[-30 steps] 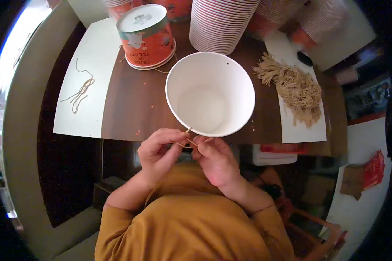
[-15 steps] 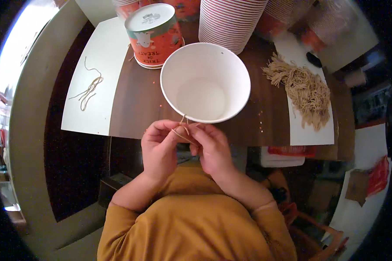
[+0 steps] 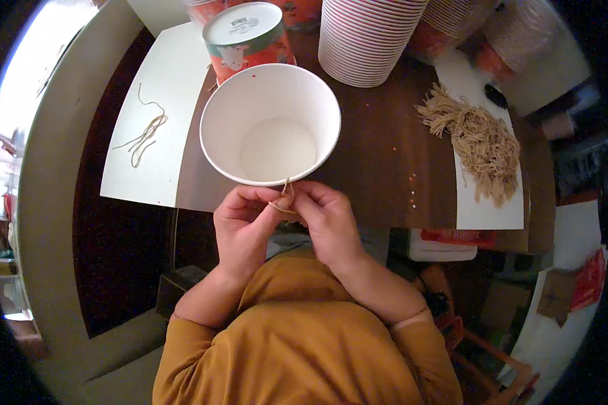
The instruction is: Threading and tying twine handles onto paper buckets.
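Note:
A white-lined paper bucket (image 3: pixel 270 128) is at the table's front with its mouth toward me. At the near side of its rim a thin tan string (image 3: pixel 287 186) passes up through or over the edge; I cannot tell which. My left hand (image 3: pixel 242 226) pinches the string between thumb and fingers, where a loop curves over the thumb. Close against it, my right hand (image 3: pixel 329 221) is also closed on the string, fingertips pressed together just below the rim. The exact crossing of the string is hidden by my fingers.
Behind the bucket stands an upside-down orange and green printed bucket (image 3: pixel 246 40). A tall stack of white buckets (image 3: pixel 371 40) rises at the back. Loose strings (image 3: pixel 144 135) lie on a white sheet at left; a bundle of tan strings (image 3: pixel 483 148) lies at right.
The white bucket has shifted left relative to my hands and the stack, now covering more of the printed bucket. Both hands keep hold of the string near its rim.

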